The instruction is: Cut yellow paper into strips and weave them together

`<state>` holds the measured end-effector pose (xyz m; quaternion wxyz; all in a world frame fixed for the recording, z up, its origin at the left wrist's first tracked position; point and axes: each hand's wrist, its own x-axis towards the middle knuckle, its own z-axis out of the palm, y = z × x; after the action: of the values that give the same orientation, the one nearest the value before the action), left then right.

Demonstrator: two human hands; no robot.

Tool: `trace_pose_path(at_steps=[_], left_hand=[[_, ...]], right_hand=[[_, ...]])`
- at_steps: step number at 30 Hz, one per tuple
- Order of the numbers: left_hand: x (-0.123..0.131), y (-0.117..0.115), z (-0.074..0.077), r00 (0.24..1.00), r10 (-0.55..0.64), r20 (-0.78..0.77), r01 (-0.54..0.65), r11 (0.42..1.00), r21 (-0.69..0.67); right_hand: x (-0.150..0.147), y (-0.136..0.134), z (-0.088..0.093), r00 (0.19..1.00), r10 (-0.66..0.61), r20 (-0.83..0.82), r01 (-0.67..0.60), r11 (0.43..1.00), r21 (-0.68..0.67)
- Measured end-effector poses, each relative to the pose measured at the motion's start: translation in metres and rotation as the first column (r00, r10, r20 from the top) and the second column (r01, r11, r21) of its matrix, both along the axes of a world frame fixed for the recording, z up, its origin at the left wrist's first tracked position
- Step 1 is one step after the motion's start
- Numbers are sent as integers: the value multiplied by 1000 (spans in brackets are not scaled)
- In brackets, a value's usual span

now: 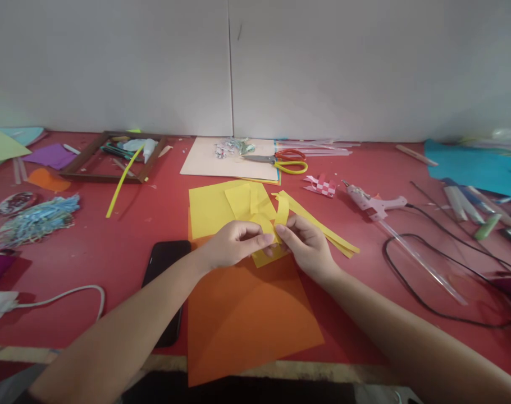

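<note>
Both hands meet over the middle of the table, pinching yellow paper strips [282, 209]. My left hand [237, 244] is closed, thumb on top, on the left part of the strips. My right hand [306, 247] pinches them between thumb and forefinger, and one strip end curls upward there. How the strips cross is partly hidden by the fingers. Beneath lie yellow paper sheets [209, 209] on a larger orange sheet [247, 320]. More yellow strips [331, 234] rest just right of the sheets.
Scissors [290, 167] lie on cream paper [209, 157] at the back. A pink woven paper fish [320, 185] and a pink glue gun [375, 205] with a looping black cord are to the right. Left are a black phone [165, 258], a wooden frame [99, 178] and a white cable [70, 290].
</note>
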<state>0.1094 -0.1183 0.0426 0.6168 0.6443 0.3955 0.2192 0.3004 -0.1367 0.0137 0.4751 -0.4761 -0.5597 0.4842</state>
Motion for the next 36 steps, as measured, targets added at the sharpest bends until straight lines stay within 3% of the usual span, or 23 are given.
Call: trace_pose_path(at_steps=[5,10,22,29,36], left_hand=[[1,2,-4,997,9,-71,-6,999,49],[1,3,-3,999,21,-41,-19,998,53],[0,4,-1,989,142,-45,-140,988,61],[2,2,-3,998,-17,-63,18,1000,25],[0,-1,-1,995,-70,-71,73,996,46]], right_hand=[[0,0,4,998,48,-41,-50,997,-66],[1,-2,6,990,135,-35,-137,987,-78],[3,-1,2,998,21,-66,-20,1000,15],[1,-2,4,991,125,-41,-126,992,-29],[-1,-2,7,987,159,-8,-159,984,-83]])
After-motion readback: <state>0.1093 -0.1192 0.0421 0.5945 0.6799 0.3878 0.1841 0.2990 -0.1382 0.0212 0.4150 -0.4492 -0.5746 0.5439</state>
